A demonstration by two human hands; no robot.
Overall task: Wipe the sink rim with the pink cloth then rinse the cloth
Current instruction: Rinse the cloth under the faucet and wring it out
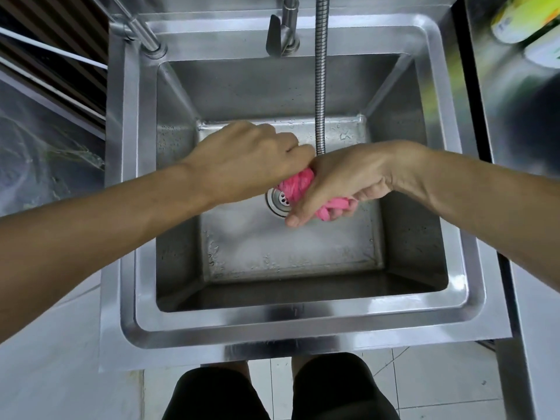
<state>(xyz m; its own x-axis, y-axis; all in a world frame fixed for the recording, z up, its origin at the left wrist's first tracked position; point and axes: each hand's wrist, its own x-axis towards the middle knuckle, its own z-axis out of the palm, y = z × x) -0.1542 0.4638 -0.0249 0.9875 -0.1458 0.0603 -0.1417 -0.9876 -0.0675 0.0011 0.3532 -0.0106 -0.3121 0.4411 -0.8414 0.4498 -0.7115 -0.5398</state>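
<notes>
Both my hands hold the pink cloth (296,184) over the middle of the steel sink basin, just above the drain (277,200). The cloth is twisted into a tight roll. My left hand (248,157) grips its upper end from the left, knuckles up. My right hand (339,183) is closed around its lower end, and pink folds stick out under the fingers. The flexible metal tap hose (320,74) hangs down and ends right behind my hands. I see no running water. The sink rim (291,319) shines wet along the near side.
The tap base and lever (281,31) stand at the back rim, with a second pipe fitting (145,37) at the back left. A steel counter with a yellow-green bottle (524,19) lies to the right. My legs and a tiled floor show below the sink.
</notes>
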